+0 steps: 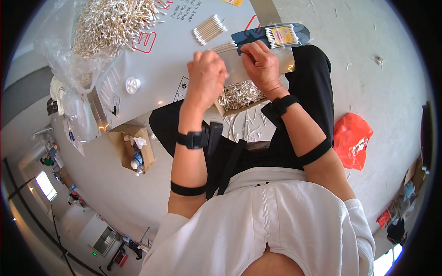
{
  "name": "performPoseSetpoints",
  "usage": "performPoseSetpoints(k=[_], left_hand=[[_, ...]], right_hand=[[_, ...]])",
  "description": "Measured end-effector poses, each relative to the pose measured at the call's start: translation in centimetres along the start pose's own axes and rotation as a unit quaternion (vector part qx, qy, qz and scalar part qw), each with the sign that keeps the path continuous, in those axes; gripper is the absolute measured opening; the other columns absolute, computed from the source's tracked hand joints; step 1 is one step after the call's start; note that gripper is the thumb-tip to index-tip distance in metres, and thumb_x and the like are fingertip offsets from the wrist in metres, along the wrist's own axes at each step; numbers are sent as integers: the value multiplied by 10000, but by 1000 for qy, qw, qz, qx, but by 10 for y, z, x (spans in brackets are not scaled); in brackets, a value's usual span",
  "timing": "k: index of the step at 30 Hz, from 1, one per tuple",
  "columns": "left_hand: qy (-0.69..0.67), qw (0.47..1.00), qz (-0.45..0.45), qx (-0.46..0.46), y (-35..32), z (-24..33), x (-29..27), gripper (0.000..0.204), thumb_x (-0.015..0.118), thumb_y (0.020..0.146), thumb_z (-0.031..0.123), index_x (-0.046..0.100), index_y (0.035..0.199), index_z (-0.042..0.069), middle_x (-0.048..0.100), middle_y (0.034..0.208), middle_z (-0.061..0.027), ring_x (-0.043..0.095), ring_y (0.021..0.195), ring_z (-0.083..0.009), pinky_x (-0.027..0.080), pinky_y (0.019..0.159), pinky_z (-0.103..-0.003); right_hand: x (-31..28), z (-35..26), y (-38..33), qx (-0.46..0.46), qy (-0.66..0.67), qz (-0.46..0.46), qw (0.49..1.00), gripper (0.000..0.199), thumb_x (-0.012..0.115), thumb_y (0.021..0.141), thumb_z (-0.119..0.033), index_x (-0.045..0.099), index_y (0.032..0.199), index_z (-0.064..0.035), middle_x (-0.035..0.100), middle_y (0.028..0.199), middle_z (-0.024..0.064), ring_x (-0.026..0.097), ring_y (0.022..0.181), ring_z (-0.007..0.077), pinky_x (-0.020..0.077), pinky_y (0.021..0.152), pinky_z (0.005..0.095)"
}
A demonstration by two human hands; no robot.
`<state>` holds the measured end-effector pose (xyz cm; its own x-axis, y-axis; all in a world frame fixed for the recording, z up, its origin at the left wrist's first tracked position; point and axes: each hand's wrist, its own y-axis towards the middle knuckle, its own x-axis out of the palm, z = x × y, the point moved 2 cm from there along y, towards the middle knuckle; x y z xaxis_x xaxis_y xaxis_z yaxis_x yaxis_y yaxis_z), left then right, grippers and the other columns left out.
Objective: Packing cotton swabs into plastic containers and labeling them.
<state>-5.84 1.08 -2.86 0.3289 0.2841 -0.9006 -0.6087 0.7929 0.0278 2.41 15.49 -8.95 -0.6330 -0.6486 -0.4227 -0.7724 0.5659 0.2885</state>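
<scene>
My left hand (207,77) is closed over the near edge of the table, fingers curled and slightly blurred. What its fingers hold, if anything, is hidden. Close to its right, my right hand (261,66) is also closed, thumb against the curled fingers, and I cannot make out anything in it. Just beyond both hands lies a small row of cotton swabs (225,47), touching a dark blue patterned strip (251,36). On that strip rests a flat pack of swabs (282,36) with a yellow label. Farther back is a neat side-by-side row of swabs (209,29).
A large heap of cotton swabs (113,25) in clear plastic covers the table's far left. Below my hands, an open box of swabs (241,95) sits between my legs. A white round cap (132,85), a cardboard box (126,149) and a red bag (353,140) are around.
</scene>
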Motion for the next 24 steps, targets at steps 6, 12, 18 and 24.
performPoseSetpoints(k=[6, 12, 18, 24], left_hand=[[-36, 994, 87, -46, -7, -4, 15, 181, 726, 754, 78, 662, 923, 72, 590, 1027, -65, 496, 1073, -299, 397, 920, -448], [143, 981, 124, -40, 28, -12, 24, 567, 693, 860, 304, 495, 1341, 77, 383, 1461, -159, 271, 1384, -383, 263, 1042, -596], [176, 979, 42, -92, 20, -11, 45, 707, 556, 927, 509, 366, 1469, 95, 200, 1589, -154, 62, 1476, -404, 98, 1085, -709], [164, 980, 26, -108, 12, -7, 45, 705, 547, 931, 516, 362, 1473, 104, 171, 1598, -141, 61, 1476, -399, 102, 1074, -725]], right_hand=[[0, -2, 0, -7, -15, -4, 1000, 81, 643, 797, -51, 634, 869, -86, 619, 827, 92, 639, 728, 333, 526, 624, 404], [-1, -3, 0, -25, -33, -8, 999, 134, 678, 788, -10, 646, 909, -56, 614, 811, 81, 646, 695, 272, 512, 602, 340], [-2, -2, 0, -29, -26, -7, 999, 145, 687, 785, -15, 645, 913, -68, 612, 813, 78, 644, 697, 278, 509, 596, 350], [-1, -3, 0, -27, -35, -7, 999, 142, 688, 787, -25, 646, 912, -80, 609, 814, 71, 639, 701, 286, 507, 599, 362]])
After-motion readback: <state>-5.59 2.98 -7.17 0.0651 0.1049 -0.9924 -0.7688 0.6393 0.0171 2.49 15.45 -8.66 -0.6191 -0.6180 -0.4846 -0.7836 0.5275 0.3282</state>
